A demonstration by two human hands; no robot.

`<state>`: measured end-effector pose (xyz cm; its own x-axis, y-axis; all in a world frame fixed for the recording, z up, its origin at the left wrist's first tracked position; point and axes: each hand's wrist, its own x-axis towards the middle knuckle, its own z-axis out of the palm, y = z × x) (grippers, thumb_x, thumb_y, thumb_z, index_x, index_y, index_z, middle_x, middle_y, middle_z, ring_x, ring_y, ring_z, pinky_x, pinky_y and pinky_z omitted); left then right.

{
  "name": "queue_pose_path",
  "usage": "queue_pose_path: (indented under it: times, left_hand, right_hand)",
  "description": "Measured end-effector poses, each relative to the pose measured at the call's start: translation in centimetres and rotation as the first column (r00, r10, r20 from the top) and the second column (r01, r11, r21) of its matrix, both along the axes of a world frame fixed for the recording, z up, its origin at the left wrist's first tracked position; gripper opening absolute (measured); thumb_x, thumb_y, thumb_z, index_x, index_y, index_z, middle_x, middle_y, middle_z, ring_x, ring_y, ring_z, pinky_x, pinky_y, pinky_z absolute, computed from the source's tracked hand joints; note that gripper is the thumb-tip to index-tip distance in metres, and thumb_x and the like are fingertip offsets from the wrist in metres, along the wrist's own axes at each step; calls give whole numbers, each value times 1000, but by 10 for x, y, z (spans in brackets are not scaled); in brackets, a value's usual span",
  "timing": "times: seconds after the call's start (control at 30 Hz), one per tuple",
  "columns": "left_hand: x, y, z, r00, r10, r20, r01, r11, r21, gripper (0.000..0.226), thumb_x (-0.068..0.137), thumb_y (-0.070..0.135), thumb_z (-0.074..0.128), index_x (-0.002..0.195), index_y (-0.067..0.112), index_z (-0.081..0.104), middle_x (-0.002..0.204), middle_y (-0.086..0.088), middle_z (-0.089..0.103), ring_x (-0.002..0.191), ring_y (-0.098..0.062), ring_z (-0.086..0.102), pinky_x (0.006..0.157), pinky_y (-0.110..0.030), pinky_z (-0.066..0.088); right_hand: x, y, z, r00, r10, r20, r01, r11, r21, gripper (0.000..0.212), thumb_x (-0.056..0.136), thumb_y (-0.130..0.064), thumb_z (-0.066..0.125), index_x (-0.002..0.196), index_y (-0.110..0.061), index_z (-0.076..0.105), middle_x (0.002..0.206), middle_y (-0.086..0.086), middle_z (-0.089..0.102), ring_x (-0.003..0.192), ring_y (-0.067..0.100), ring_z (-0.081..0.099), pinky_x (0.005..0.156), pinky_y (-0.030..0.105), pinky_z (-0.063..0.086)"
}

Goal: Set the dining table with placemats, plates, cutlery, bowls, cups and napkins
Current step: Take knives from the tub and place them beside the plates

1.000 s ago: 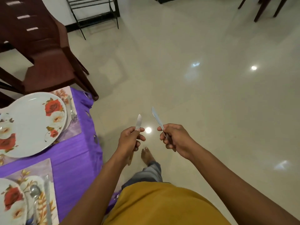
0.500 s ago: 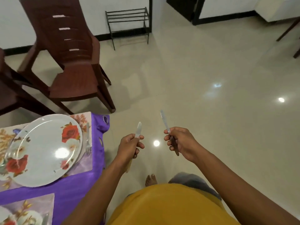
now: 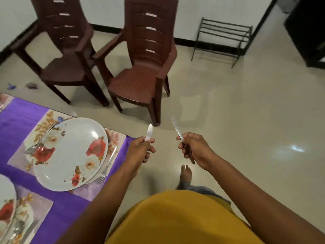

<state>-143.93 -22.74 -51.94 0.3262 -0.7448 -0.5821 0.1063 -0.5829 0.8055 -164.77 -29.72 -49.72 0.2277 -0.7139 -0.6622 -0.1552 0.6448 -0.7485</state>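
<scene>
The left hand (image 3: 139, 150) was curled around the handle of a knife (image 3: 149, 132), its pale blade sticking up out of the fist toward twelve o'clock. The right hand (image 3: 194, 148) gripped a second knife (image 3: 177, 128) by its dark handle, that blade tilted up toward eleven o'clock, and the two blades stood near each other without touching. Both hands hovered over the floor (image 3: 246, 111), just past the corner of the counter (image 3: 15, 120), which lay at nine o'clock from them under a purple cloth. On that cloth, nearest the left hand, sat a floral placemat (image 3: 44, 127) carrying a large pale plate (image 3: 70, 154) painted with red flowers; a fork (image 3: 107, 166) lay on the mat along the plate's three o'clock edge, partly tucked under the rim. At about seven o'clock a second plate (image 3: 7, 205) on another placemat (image 3: 42, 206) was cut off by the frame edge. A bare foot (image 3: 185, 173) showed on the floor below the right hand, and a mustard-yellow shirt (image 3: 175, 221) filled the six o'clock side. Two dark brown plastic chairs (image 3: 142, 67) stood at eleven and twelve o'clock beyond the counter, and a black metal rack (image 3: 223, 37) stood against the wall at one o'clock.
</scene>
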Motion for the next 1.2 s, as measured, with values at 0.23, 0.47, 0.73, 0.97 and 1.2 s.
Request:
queue_pose_path:
  times: [0.23,0.47,0.73,0.97,1.2]
  left_hand:
    - [1,-42,-8,928,373,-13,-372,927,52,18,104,19,57,112,11,71,77,-7,68,53,-13,48,48,-24,38]
    - [26,-58,-12,816,578,20,-579,814,51,16,102,24,64,103,9,71,72,-8,70,55,-15,52,50,-24,43]
    - [90,-75,-23,658,753,-14,-752,658,34,17,99,27,68,103,11,70,74,-8,69,56,-14,52,51,-25,41]
    - [147,-72,-13,609,765,211,-786,617,34,23,102,30,64,85,15,71,75,-2,73,63,-16,61,62,-31,50]
    - [184,-41,-8,437,702,562,-866,498,51,24,95,30,71,79,19,57,77,9,64,73,-12,61,65,-30,48]
  right_hand:
    - [20,-109,7,957,281,-77,-280,960,17,26,100,2,45,107,0,69,78,14,64,59,20,55,53,31,50]
    - [94,-175,5,853,517,-80,-519,855,-6,26,100,0,45,108,-1,70,79,11,66,63,17,55,53,27,48]
    - [211,-212,-5,722,672,-164,-687,725,-49,23,102,-7,51,101,-8,74,85,7,65,65,16,58,52,25,49]
    - [311,-219,-1,593,787,-171,-804,591,-64,24,100,-3,51,101,-8,74,84,2,66,65,16,58,52,27,48]
    - [411,-197,8,341,914,-219,-940,328,-92,23,100,-5,56,98,-17,75,99,12,72,84,24,63,70,32,56]
